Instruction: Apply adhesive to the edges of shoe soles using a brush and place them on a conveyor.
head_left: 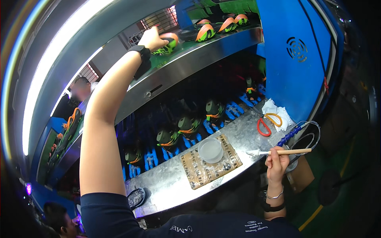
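Note:
My left hand (151, 39) reaches up to the green belt of the upper shelf. Its fingers close on an orange, black and bright green shoe (170, 45), partly covered by the hand. Low on the right, my right hand (276, 166) grips a brush (294, 151) by its pale wooden handle. The brush's whitish tip points left over the metal ledge (166, 195). Left of that tip, a round translucent cup (210, 150) stands on a tape-covered brown board (194, 174).
Several similar shoes (205, 33) sit farther along the upper belt. Below, dark shoes (188, 123) rest on blue supports. Orange-and-red-handled scissors (264, 127) and crumpled white paper (279, 114) lie at the ledge's right. A dark round dish (137, 198) sits lower left. Two other people appear left.

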A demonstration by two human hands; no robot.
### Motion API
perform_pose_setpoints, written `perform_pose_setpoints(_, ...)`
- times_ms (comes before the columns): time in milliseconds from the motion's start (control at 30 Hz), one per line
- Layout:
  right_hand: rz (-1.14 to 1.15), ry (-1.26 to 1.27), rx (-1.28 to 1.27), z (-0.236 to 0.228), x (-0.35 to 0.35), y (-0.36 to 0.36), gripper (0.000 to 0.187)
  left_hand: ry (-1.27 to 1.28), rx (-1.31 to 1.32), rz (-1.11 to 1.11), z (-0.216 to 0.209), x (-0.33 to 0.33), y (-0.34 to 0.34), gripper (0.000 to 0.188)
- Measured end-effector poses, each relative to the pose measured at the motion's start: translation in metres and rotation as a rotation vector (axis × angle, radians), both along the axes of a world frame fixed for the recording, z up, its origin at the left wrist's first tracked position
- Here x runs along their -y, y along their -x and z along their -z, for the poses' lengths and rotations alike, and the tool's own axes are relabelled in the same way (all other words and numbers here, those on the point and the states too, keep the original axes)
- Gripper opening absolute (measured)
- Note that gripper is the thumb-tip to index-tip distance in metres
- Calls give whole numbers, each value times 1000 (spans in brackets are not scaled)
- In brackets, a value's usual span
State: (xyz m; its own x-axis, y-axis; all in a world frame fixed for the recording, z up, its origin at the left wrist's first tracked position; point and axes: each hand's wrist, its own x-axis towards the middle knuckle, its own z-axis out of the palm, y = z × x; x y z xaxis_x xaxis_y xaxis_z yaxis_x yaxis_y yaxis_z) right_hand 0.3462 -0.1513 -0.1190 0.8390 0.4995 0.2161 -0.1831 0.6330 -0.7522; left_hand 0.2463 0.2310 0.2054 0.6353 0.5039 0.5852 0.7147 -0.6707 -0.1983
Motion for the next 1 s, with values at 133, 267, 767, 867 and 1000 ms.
perform_pose_setpoints(133,-37,-6,66,-2,-1,7,8,613,299,129,6,-6,45,68)
perform_pose_setpoints(267,-71,12,63,-14,-8,19,9,929,177,64,2,6,118,63)
perform_pose_setpoints(767,-40,93,215,-31,-42,53,14,268,606,-931,42,-4,536,69)
perform_pose_setpoints(867,-58,87,228,-41,-49,69,14,316,626,-799,61,-32,576,63)
perform_pose_setpoints(1000,-50,85,247,-45,-47,81,14,384,719,-867,50,-30,558,63)
